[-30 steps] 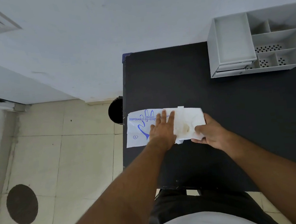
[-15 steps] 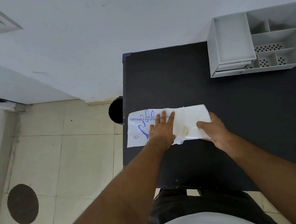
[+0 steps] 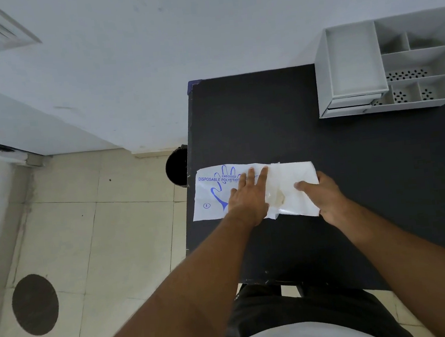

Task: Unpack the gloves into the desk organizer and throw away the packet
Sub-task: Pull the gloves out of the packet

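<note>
A white packet point(image 3: 210, 194) with blue glove print lies flat at the left edge of the black desk point(image 3: 323, 158). My left hand point(image 3: 248, 195) presses flat on its middle, fingers spread. A stack of translucent gloves point(image 3: 293, 186) sticks out of the packet's right end, and my right hand point(image 3: 322, 196) pinches the stack's right edge. The grey desk organizer point(image 3: 354, 57), with several compartments, stands at the desk's far right against the wall.
A black bin point(image 3: 176, 167) sits on the tiled floor just left of the desk. A round dark floor drain point(image 3: 34, 304) lies at lower left. The white wall runs behind the desk.
My right hand has drawn the glove stack further right out of the packet. My left hand has stayed pressed on the packet.
</note>
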